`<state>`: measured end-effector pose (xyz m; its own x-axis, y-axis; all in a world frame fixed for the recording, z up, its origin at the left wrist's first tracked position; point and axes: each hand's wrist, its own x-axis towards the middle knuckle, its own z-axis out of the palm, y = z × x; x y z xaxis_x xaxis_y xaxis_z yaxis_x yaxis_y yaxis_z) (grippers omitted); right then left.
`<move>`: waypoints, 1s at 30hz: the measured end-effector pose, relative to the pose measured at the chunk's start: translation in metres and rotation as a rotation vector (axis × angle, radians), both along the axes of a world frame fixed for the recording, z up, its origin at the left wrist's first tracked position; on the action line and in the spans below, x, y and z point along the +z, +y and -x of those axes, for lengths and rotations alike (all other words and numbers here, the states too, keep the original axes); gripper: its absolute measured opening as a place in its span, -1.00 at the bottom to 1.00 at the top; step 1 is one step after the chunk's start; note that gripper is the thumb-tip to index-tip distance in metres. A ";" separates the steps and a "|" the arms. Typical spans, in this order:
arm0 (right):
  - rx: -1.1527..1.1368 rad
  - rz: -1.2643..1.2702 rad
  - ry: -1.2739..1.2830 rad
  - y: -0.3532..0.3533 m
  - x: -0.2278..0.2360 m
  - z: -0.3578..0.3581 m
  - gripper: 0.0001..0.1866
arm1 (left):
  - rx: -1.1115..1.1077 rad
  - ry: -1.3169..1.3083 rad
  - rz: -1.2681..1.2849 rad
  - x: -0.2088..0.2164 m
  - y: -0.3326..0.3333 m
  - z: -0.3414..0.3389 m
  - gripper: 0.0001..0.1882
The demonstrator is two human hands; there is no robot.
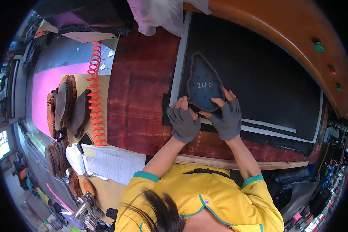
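A cutting die (pixel 205 94) lies over the black board (pixel 259 81), its narrow end pointing away from me. Its dark metal rim surrounds a blue, dotted plate with white handwritten marks. In a grey fingerless glove, my left hand (pixel 184 123) grips the near left edge of the die, fingertips against the rim. My right hand (pixel 226 118), gloved the same way, holds the near right edge with its thumb bent over the corner. Whether the far end rests on the board or is slightly raised, I cannot tell.
An orange machine beam (pixel 297 34) with coloured buttons arches over the board's far right. Dark red sheeting (pixel 143 89) covers the left side. Beyond it hang a red coiled hose (pixel 94 92), stacked sole-shaped pieces (pixel 63 104), papers (pixel 114 164) and a white bottle (pixel 75 159).
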<state>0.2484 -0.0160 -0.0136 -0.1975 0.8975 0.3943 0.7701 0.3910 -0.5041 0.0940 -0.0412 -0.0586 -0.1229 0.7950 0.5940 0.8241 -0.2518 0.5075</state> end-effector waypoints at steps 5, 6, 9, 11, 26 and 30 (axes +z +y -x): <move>0.001 -0.037 -0.034 0.003 -0.003 0.000 -0.35 | -0.012 -0.024 -0.011 -0.003 0.005 0.000 -0.54; 0.011 -0.071 -0.055 0.006 -0.002 -0.001 -0.33 | 0.000 -0.035 -0.050 -0.003 0.009 -0.002 -0.54; 0.008 -0.134 -0.090 0.022 -0.002 -0.004 -0.27 | 0.043 -0.030 -0.117 -0.004 0.024 -0.007 -0.56; 0.022 -0.178 -0.103 0.036 -0.003 -0.004 -0.26 | 0.097 0.017 -0.198 -0.006 0.041 -0.012 -0.56; -0.227 -0.315 0.121 0.132 -0.007 -0.035 -0.04 | 0.124 -0.063 -0.196 0.011 0.163 -0.035 -0.51; -0.355 -0.369 -0.015 0.107 0.005 -0.102 0.05 | -0.099 0.067 -0.030 0.019 0.070 -0.057 -0.53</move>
